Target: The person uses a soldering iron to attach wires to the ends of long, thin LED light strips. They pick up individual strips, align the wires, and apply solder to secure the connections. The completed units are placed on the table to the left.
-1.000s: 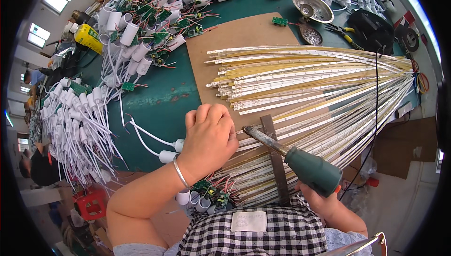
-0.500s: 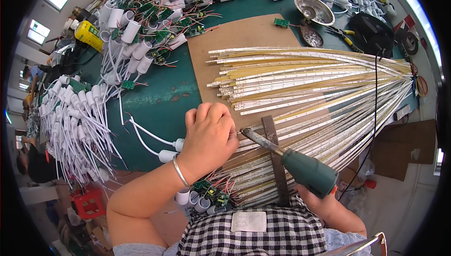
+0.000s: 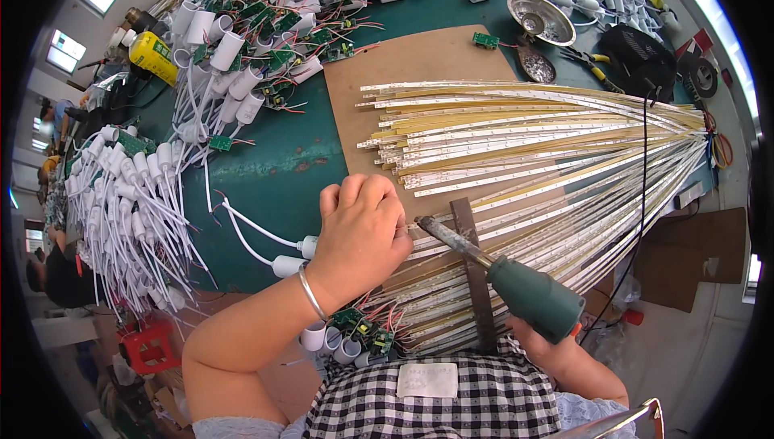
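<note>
My left hand [image 3: 359, 233] is closed in a pinch beside the ends of the lower LED strips [image 3: 548, 233]. What its fingers hold is hidden behind the hand. My right hand [image 3: 548, 346] grips the green handle of a soldering iron [image 3: 534, 298]. The iron's tip points left, close to my left fingertips. A dark flat bar [image 3: 476, 278] lies across the lower strips, under the iron's shaft. White lamp caps with cables [image 3: 288, 267] lie just left of my left wrist. Small green circuit boards [image 3: 355, 324] with red wires sit near my apron.
More LED strips [image 3: 484, 120] fan over a brown board [image 3: 419, 56]. Piles of white caps and circuit boards [image 3: 242, 60] cover the far left. A metal bowl [image 3: 540, 18], a solder-stained spoon [image 3: 535, 64] and pliers [image 3: 592, 64] are at the back right. A black cord [image 3: 645, 173] hangs at right.
The soldering iron has shifted very slightly to the right. My left hand keeps nearly the same place and its pinch.
</note>
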Motion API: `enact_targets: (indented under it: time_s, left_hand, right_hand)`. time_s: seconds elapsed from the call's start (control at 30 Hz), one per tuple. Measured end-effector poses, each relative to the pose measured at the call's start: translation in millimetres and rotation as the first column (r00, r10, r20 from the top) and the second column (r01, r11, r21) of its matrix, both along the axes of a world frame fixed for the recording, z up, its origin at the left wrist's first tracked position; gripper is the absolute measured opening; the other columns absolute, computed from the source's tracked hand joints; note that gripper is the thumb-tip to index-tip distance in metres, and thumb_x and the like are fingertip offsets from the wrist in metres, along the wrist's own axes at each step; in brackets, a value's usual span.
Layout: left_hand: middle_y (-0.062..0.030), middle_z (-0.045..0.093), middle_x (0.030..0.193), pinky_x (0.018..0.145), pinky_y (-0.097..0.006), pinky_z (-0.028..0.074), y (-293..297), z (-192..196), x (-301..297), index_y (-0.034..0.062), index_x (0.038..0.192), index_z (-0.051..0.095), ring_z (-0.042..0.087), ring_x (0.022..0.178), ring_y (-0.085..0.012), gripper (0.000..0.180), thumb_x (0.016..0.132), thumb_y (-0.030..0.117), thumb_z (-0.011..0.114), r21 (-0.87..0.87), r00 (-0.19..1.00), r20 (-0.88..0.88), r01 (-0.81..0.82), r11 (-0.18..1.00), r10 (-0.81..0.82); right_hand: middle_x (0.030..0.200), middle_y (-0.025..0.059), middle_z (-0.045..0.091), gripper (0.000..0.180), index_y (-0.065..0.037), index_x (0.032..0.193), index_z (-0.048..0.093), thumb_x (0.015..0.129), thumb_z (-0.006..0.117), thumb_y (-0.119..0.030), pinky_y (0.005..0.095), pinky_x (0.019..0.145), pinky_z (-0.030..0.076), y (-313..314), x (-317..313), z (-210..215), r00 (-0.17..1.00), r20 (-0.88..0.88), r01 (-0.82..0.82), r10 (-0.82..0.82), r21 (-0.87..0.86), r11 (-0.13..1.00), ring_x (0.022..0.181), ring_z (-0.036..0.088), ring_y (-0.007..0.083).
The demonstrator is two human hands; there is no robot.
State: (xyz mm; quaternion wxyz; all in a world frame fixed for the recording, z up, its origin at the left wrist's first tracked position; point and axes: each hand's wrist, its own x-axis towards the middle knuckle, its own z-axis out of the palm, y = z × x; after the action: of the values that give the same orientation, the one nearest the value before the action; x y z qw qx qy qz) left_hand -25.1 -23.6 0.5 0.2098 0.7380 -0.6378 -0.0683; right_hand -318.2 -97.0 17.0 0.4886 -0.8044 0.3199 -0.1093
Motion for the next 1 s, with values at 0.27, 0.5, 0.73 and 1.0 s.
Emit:
enact_targets:
  time_s: [0.27,0.5,0.73,1.0]
  left_hand:
    - [-0.0039,0.052,0.100,0.089,-0.042,0.030,-1,-1,0,0.0106,0.072,0.055,0.046,0.103,-0.0264,0.013,0.066,0.007,0.066,-0.005,1.000,0.005,-0.001,1.000,0.001]
    - [-0.0041,0.052,0.100,0.089,-0.042,0.030,0,0,-1,0.0104,0.072,0.055,0.045,0.103,-0.0267,0.013,0.066,0.007,0.066,0.000,1.000,0.000,-0.003,1.000,0.003]
    - [-0.0043,0.052,0.099,0.089,-0.042,0.030,0,0,-2,0.0103,0.072,0.054,0.046,0.102,-0.0267,0.013,0.067,0.007,0.066,0.000,1.000,0.015,-0.011,1.000,0.011]
    - [-0.0052,0.051,0.100,0.089,-0.044,0.031,0,-1,-6,0.0094,0.078,0.053,0.046,0.104,-0.0272,0.016,0.070,0.007,0.067,-0.028,0.996,0.093,-0.006,1.000,0.009]
  right_hand:
    - [0.102,0.0115,0.069,0.030,-0.004,0.102,0.068,0.073,0.069,-0.009,0.0391,0.089,0.050,5,-10,-5,0.994,-0.023,0.113,-0.111,0.134,0.984,0.098,0.065,0.0312]
    - [0.100,0.0114,0.069,0.030,-0.003,0.103,0.067,0.073,0.070,-0.007,0.0379,0.085,0.050,2,-3,1,0.997,0.012,0.070,-0.071,0.069,0.995,0.093,0.064,0.0304]
    - [0.097,0.0120,0.068,0.028,-0.002,0.101,0.067,0.073,0.069,-0.005,0.0352,0.079,0.052,-1,4,6,0.997,0.063,0.046,-0.049,0.051,0.998,0.085,0.065,0.0286]
    - [0.098,0.0120,0.069,0.031,-0.001,0.103,0.066,0.073,0.071,-0.004,0.0341,0.080,0.051,-1,1,1,0.995,0.086,0.058,-0.058,0.010,0.998,0.087,0.066,0.0282]
